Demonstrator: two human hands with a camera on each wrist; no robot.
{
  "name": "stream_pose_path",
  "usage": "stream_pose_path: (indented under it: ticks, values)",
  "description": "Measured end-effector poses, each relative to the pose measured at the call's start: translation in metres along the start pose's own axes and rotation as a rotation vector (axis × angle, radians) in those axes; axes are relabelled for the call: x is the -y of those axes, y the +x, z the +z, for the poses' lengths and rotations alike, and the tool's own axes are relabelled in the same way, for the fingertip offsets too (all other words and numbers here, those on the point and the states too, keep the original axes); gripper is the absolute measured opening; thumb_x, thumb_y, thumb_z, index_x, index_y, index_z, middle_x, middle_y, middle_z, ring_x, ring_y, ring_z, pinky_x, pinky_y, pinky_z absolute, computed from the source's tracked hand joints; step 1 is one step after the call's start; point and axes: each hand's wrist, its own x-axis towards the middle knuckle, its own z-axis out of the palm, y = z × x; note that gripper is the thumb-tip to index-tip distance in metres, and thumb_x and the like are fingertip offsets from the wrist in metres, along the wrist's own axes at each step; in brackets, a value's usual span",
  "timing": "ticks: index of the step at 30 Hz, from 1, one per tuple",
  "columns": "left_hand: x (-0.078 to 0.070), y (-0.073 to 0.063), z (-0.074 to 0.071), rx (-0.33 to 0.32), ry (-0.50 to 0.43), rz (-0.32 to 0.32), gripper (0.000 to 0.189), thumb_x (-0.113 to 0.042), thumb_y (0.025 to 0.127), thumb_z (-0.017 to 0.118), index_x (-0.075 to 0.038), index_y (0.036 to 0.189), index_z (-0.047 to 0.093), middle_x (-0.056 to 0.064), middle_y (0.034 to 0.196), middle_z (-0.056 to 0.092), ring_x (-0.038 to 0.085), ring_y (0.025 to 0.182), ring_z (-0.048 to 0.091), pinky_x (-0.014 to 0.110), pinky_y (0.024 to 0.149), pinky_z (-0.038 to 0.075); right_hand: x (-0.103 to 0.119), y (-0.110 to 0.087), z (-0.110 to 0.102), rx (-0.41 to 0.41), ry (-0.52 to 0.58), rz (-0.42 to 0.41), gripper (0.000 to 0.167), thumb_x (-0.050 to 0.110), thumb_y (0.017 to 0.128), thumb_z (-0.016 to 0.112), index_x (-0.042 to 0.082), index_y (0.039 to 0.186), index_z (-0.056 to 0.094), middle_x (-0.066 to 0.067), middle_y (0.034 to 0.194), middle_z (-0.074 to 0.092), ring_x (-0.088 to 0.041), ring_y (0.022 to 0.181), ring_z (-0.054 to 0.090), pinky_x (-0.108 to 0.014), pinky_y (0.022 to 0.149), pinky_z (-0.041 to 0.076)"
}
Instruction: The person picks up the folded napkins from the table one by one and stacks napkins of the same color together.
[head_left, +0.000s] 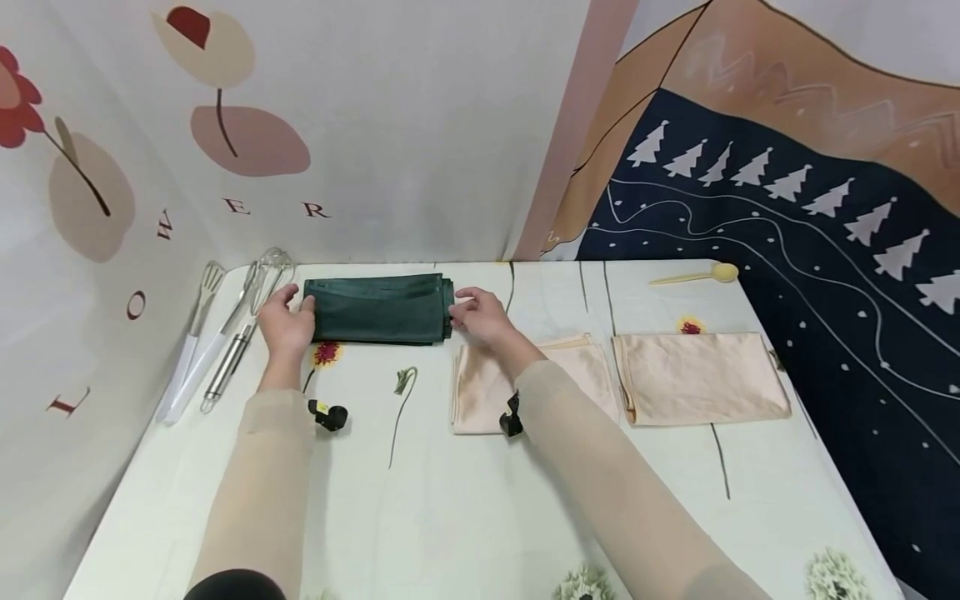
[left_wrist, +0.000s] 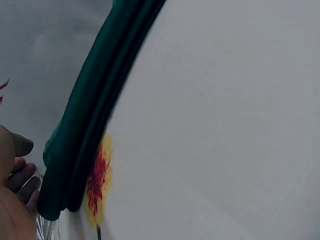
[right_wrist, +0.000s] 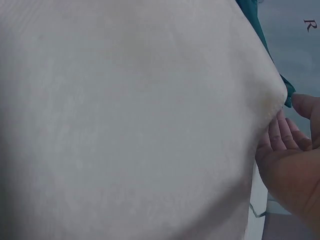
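A dark green folded cloth lies at the back left of the table, its layered edge facing right. At its left end is my left hand, fingers loose and thumb beside the cloth's edge. In the left wrist view that hand shows bent, relaxed fingers beside the end of the green cloth. My right hand reaches the cloth's right edge with its fingertips. The right wrist view shows this hand with thumb and fingers apart, the thumb by a corner of the green cloth.
A beige folded cloth lies under my right forearm, with another beige folded cloth to its right. A whisk and white-handled utensils line the left edge. A yellow spoon lies at the back right.
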Motion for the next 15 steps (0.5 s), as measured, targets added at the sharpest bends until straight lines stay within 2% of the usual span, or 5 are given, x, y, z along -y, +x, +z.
stream_pose_path:
  ticks: [2, 7, 15]
  values:
    - [-0.006, -0.003, 0.002, -0.006, -0.012, 0.014, 0.047, -0.024, 0.106, 0.054, -0.004, 0.149, 0.050, 0.015, 0.153, 0.046, 0.031, 0.144, 0.038, 0.045, 0.116, 0.036, 0.001, -0.002, -0.004, -0.012, 0.009, -0.007, 0.040, 0.015, 0.103, 0.062, 0.003, 0.139, 0.053, -0.013, 0.105, 0.070, -0.026, 0.095, 0.070, -0.029, 0.080, 0.056]
    - [-0.021, -0.019, 0.009, 0.031, -0.100, -0.016, 0.047, -0.028, 0.105, 0.056, -0.009, 0.148, 0.051, 0.008, 0.154, 0.047, 0.030, 0.142, 0.041, 0.042, 0.114, 0.039, 0.002, -0.009, -0.014, -0.049, 0.020, -0.014, 0.044, 0.016, 0.102, 0.063, 0.003, 0.143, 0.051, -0.014, 0.111, 0.071, -0.026, 0.099, 0.070, -0.033, 0.086, 0.057]
    - [-0.037, -0.044, 0.021, 0.048, -0.213, 0.000, 0.043, -0.025, 0.104, 0.059, -0.006, 0.143, 0.055, 0.011, 0.144, 0.056, 0.025, 0.134, 0.050, 0.034, 0.111, 0.043, -0.001, -0.023, -0.030, -0.098, 0.032, -0.026, 0.044, 0.018, 0.103, 0.062, 0.002, 0.143, 0.051, -0.018, 0.118, 0.070, -0.024, 0.102, 0.070, -0.037, 0.093, 0.056]
